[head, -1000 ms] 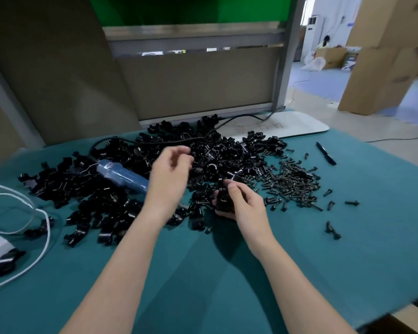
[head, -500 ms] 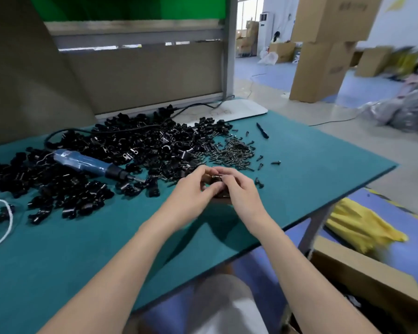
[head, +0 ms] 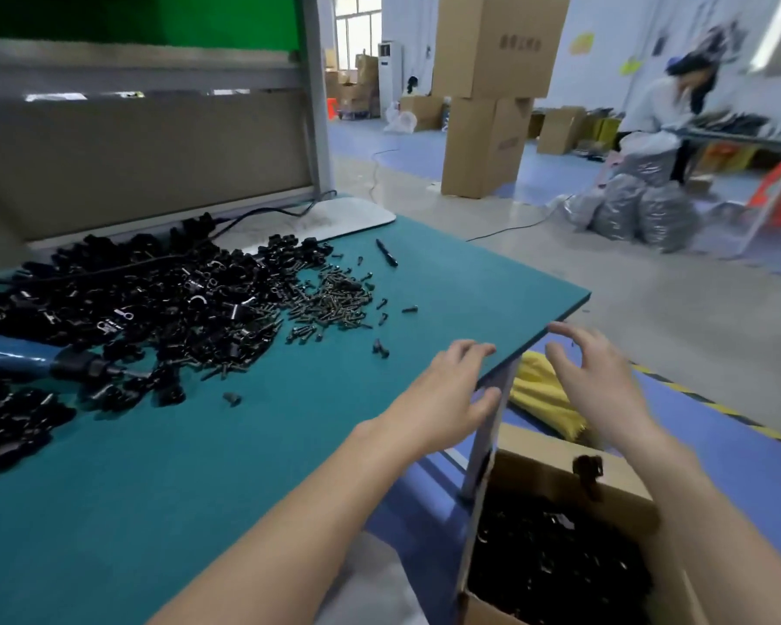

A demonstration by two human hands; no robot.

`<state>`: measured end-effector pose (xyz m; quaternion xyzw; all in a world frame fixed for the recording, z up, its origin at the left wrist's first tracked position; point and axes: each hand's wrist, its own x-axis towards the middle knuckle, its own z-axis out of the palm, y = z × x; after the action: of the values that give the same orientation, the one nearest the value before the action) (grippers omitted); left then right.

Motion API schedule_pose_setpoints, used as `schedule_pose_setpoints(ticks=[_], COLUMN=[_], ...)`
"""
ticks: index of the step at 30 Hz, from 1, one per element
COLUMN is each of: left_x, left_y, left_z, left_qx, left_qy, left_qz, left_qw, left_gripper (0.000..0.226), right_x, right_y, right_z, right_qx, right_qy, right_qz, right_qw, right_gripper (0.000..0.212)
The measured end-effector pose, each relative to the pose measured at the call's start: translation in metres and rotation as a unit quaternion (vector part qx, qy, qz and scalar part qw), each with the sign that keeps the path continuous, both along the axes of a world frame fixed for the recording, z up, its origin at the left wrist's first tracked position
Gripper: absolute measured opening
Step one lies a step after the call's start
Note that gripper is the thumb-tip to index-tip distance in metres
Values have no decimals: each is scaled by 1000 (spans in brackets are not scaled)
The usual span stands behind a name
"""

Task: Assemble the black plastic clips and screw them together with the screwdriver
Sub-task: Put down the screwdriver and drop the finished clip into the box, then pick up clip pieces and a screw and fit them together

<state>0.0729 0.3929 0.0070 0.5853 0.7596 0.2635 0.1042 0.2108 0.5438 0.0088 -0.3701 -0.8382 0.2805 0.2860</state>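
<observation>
1. Black plastic clips [head: 154, 304] lie in a broad loose heap across the far left of the teal tabletop [head: 199, 466], with a few strays nearer.
2. One blurred clip [head: 587, 473] shows against the inner wall of a cardboard box [head: 537, 448] on the floor at near right, below the tabletop's edge. Cannot tell whether it touches the wall. The box holds a mass of boxed clips [head: 551, 566].
3. Screwdriver [head: 41, 365], blue-bodied, lies at the left edge among the heap, tip pointing right.
4. Screws [head: 330, 304] are piled just right of the heap.
5. Left hand [head: 443, 399]: at the tabletop's right edge, fingers spread and relaxed, nothing in it.
6. Right hand [head: 596, 385]: off the edge, above the box, fingers loosely arched apart, nothing in it.
7. Black pen [head: 386, 252] lies far, beyond the screws.
</observation>
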Motion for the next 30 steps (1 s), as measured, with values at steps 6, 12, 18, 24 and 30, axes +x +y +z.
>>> schedule_pose_setpoints(ticks=[6, 12, 18, 24, 30], left_x=[-84, -139, -165, -198, -219], left_y=[-78, -176, -194, -170, -160], left_z=[-29, -40, -47, -42, -42], left_qx=[-12, -64, -75, -68, -36], left_qy=[159, 177, 143, 165, 180], left_qz=[199, 349, 425, 468, 450], left_qw=[967, 918, 891, 865, 874], left_gripper=[57, 55, 72, 72, 61], right_x=[-95, -215, -288, -329, -357], right_y=[-63, -151, -192, -180, -164], right_z=[4, -21, -41, -39, -33], right_qx=[64, 115, 118, 69, 42], right_qy=[-5, -128, -194, -120, -33], right_qz=[154, 263, 289, 304, 287], right_qw=[986, 949, 930, 943, 957], right_gripper=[35, 54, 72, 66, 36])
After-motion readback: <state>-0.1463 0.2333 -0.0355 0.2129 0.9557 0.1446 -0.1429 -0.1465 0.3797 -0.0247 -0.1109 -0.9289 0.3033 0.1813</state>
